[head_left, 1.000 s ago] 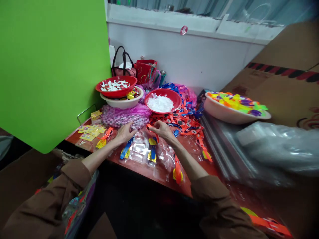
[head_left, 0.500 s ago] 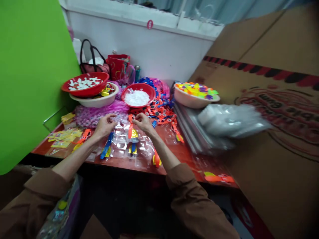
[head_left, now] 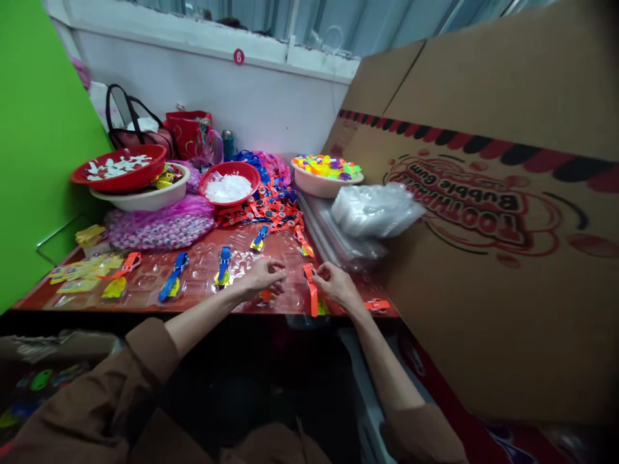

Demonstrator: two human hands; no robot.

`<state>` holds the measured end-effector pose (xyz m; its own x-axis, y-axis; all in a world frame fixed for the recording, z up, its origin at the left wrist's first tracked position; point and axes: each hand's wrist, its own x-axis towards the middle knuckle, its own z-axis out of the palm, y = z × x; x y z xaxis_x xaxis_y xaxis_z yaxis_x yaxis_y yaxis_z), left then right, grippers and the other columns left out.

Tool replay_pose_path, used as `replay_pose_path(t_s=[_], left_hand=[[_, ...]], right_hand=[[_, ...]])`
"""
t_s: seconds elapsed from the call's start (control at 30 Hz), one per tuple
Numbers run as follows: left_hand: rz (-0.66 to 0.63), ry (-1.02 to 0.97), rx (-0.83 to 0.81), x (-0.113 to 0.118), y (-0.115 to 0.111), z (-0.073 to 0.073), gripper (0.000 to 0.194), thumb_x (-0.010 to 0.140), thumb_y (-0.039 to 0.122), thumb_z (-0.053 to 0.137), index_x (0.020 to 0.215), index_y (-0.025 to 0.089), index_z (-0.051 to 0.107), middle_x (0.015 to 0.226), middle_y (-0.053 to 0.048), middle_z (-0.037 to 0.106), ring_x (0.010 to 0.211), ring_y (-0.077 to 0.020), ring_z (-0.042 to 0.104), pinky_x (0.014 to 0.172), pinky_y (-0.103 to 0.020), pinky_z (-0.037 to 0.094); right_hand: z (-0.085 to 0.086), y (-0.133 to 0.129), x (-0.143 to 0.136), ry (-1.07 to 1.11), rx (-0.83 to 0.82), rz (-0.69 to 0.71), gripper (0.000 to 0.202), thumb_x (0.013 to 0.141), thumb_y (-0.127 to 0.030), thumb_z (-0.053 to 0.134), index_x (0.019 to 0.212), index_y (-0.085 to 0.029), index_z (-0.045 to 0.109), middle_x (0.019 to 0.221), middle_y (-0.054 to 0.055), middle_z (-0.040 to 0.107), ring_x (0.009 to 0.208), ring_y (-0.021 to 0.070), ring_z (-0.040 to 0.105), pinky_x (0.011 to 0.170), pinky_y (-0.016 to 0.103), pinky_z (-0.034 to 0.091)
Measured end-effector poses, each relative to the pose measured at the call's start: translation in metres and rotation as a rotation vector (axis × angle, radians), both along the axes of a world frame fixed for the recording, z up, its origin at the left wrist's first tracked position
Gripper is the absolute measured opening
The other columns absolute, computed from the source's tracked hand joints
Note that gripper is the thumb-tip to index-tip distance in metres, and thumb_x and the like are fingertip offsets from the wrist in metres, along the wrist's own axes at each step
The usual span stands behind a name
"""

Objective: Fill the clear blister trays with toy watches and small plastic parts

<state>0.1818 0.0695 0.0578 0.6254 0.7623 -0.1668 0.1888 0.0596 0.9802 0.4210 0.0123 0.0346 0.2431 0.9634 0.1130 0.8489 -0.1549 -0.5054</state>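
Note:
My right hand (head_left: 334,285) pinches the upper part of an orange strap (head_left: 312,293) with a dark round piece near its top, close to the table's front edge. Yellow shows beside the strap's lower end. To the left, my left hand (head_left: 265,277) hovers over the clear plastic trays, its fingers loosely bent and apart, with nothing seen in them. Partly hidden beneath it is another orange piece. Blue straps with yellow packets lie in the trays, one (head_left: 223,265) left of my left hand and another (head_left: 173,277) farther left. An orange strap (head_left: 302,241) lies behind my right hand.
Along the back stand a red bowl of white pieces (head_left: 246,192), a white bowl of colourful pieces (head_left: 316,187) and stacked bowls (head_left: 159,169). Clear plastic bags (head_left: 372,209) lie at right beside a large cardboard box (head_left: 483,309). A green panel (head_left: 43,142) borders the left.
The view has shifted right. Both hands have moved toward the table's front right, the right one still with an orange strap. Blue straps lie uncovered where my hands were.

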Motion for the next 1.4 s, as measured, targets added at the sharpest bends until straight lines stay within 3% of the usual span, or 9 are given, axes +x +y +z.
replay_pose_path(t_s=[0.1, 0.2, 0.33, 0.43, 0.67, 0.9, 1.17, 1.27, 1.4], left_hand=[[0.015, 0.096, 0.143, 0.013, 0.000, -0.003, 0.037, 0.091, 0.028, 0.066, 0.118, 0.005, 0.062, 0.082, -0.010, 0.070, 0.070, -0.0226, 0.072, 0.069, -0.040, 0.060], [0.044, 0.144, 0.352, 0.012, -0.007, -0.007, 0.039, 0.085, 0.024, 0.071, 0.122, 0.011, 0.065, 0.112, -0.014, 0.068, 0.105, -0.0280, 0.066, 0.096, -0.046, 0.052], [-0.191, 0.274, 0.873, 0.007, -0.033, -0.022, 0.053, 0.088, 0.043, 0.072, 0.133, 0.018, 0.058, 0.132, -0.016, 0.058, 0.123, -0.0325, 0.055, 0.103, -0.048, 0.046], [-0.321, 0.394, 1.074, 0.010, -0.051, -0.034, 0.075, 0.080, 0.061, 0.074, 0.138, 0.018, 0.052, 0.137, -0.021, 0.054, 0.130, -0.0406, 0.047, 0.103, -0.056, 0.044], [-0.336, 0.613, 1.132, 0.022, -0.054, -0.038, 0.070, 0.079, 0.048, 0.080, 0.132, 0.011, 0.051, 0.132, -0.024, 0.055, 0.126, -0.0409, 0.049, 0.103, -0.056, 0.041], [-0.367, 0.618, 1.135, 0.017, -0.052, -0.030, 0.065, 0.084, 0.045, 0.076, 0.136, 0.016, 0.049, 0.135, -0.021, 0.056, 0.131, -0.0395, 0.049, 0.106, -0.059, 0.039], [-0.439, 0.680, 1.092, 0.030, -0.056, -0.014, 0.088, 0.084, 0.046, 0.076, 0.153, 0.017, 0.030, 0.161, -0.023, 0.034, 0.148, -0.0411, 0.031, 0.114, -0.070, 0.026], [-0.488, 0.638, 1.085, 0.037, -0.054, -0.019, 0.089, 0.082, 0.043, 0.078, 0.153, 0.016, 0.030, 0.161, -0.023, 0.034, 0.148, -0.0409, 0.031, 0.112, -0.069, 0.031], [-0.468, 0.616, 1.145, 0.044, -0.056, -0.033, 0.075, 0.081, 0.040, 0.080, 0.144, 0.021, 0.043, 0.156, -0.023, 0.039, 0.147, -0.0426, 0.032, 0.108, -0.072, 0.035]], right_hand=[[-0.004, -0.001, 0.006, -0.134, -0.080, -0.053, 0.014, 0.086, -0.035, 0.066, 0.087, -0.021, 0.065, 0.081, 0.003, 0.072, 0.072, 0.0185, 0.063, 0.059, 0.026, 0.034], [-0.006, -0.004, 0.011, -0.180, -0.044, -0.031, 0.017, 0.090, -0.038, 0.063, 0.094, -0.022, 0.069, 0.087, 0.005, 0.075, 0.077, 0.0205, 0.066, 0.061, 0.027, 0.038], [-0.014, -0.017, 0.027, -0.173, 0.093, 0.287, 0.031, 0.092, -0.036, 0.063, 0.119, -0.023, 0.068, 0.112, 0.009, 0.073, 0.099, 0.0238, 0.068, 0.084, 0.033, 0.050], [-0.024, -0.029, 0.038, -0.175, 0.100, 0.517, 0.054, 0.089, -0.039, 0.071, 0.140, -0.027, 0.057, 0.138, 0.011, 0.063, 0.125, 0.0278, 0.059, 0.103, 0.044, 0.048], [-0.038, -0.030, 0.044, -0.247, 0.064, 0.540, 0.050, 0.093, -0.038, 0.066, 0.142, -0.030, 0.055, 0.147, 0.012, 0.056, 0.138, 0.0300, 0.050, 0.110, 0.055, 0.043], [-0.025, -0.008, 0.047, -0.073, 0.218, 0.462, 0.034, 0.099, -0.036, 0.056, 0.128, -0.022, 0.065, 0.120, 0.010, 0.072, 0.109, 0.0237, 0.068, 0.097, 0.039, 0.054], [-0.041, 0.009, 0.050, -0.213, 0.185, 0.589, 0.046, 0.093, -0.031, 0.066, 0.137, -0.020, 0.060, 0.134, 0.013, 0.066, 0.125, 0.0281, 0.060, 0.107, 0.046, 0.048], [-0.046, 0.007, 0.051, -0.204, 0.172, 0.582, 0.042, 0.096, -0.032, 0.062, 0.136, -0.021, 0.060, 0.136, 0.013, 0.065, 0.127, 0.0268, 0.059, 0.107, 0.045, 0.048], [-0.046, 0.004, 0.047, -0.184, 0.161, 0.567, 0.040, 0.095, -0.034, 0.062, 0.133, -0.022, 0.062, 0.136, 0.013, 0.065, 0.128, 0.0267, 0.058, 0.108, 0.047, 0.047]])
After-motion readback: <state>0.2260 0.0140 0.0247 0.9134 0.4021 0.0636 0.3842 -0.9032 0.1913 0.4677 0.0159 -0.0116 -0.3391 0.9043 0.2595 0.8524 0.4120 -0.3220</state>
